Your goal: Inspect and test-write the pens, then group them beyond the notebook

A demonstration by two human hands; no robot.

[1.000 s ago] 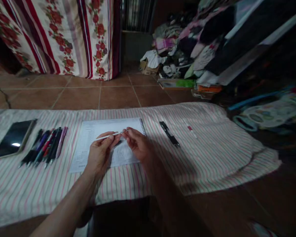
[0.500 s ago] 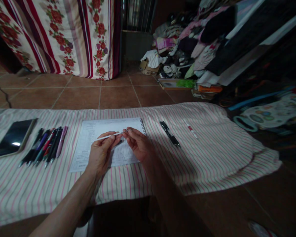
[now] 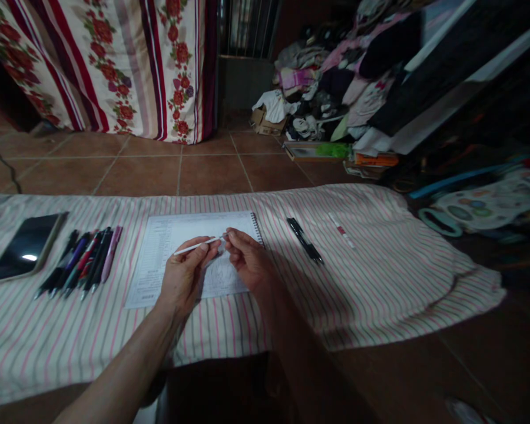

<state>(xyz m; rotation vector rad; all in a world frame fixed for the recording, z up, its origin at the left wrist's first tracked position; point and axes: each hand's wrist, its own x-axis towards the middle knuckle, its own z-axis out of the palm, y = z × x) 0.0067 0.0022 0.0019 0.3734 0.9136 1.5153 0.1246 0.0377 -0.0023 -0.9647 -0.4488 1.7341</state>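
Note:
A thin white pen-like stick (image 3: pixel 186 249) slants between my two hands over an open spiral notebook (image 3: pixel 136 291). My left hand (image 3: pixel 186 268) is closed round it, thumb and fingers pinching it near its right end. At that end, a small greyish tip meets the closed fingertips of my right hand (image 3: pixel 247 256); whether they hold the tip or a small separate part is too small to tell. Printed lines and some pen scribbles show on the notebook page beneath. Right of the notebook lie a black pen (image 3: pixel 304 240) and a white pen with a red band (image 3: pixel 342 231).
Several pens (image 3: pixel 82 262) lie side by side at the left, next to a dark phone (image 3: pixel 24 247). All rest on a striped cloth (image 3: pixel 393 265) over the table. Beyond are a tiled floor (image 3: pixel 145 168), a floral curtain (image 3: pixel 136 65) and a clothes pile (image 3: pixel 327 88).
My right fingertips have shifted slightly to the right, and a little more of the stick's tip shows between the hands. Both hands keep their pinch.

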